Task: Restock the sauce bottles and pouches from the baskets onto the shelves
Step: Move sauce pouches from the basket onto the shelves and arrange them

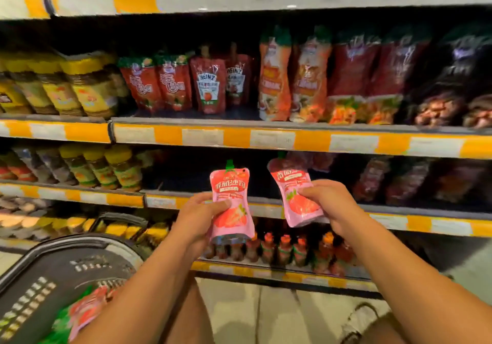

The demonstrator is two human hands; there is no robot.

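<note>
My left hand (198, 217) grips a pink sauce pouch (231, 184) with a green cap and a tomato picture, held upright in front of the shelves. In my right hand (326, 202) is a second pink pouch (295, 181), tilted to the left, thumb across its front. Both pouches hover before a dark gap (186, 173) on the middle shelf (399, 221). A black basket (53, 271) at lower left holds more pink pouches (85, 311).
The upper shelf carries red ketchup pouches (207, 82), orange pouches (274, 77) and yellow-capped jars (87, 82). Small sauce bottles (285, 250) line the lowest shelf. Dark red pouches (372, 181) stand to the right of the gap, jars (119, 168) to its left.
</note>
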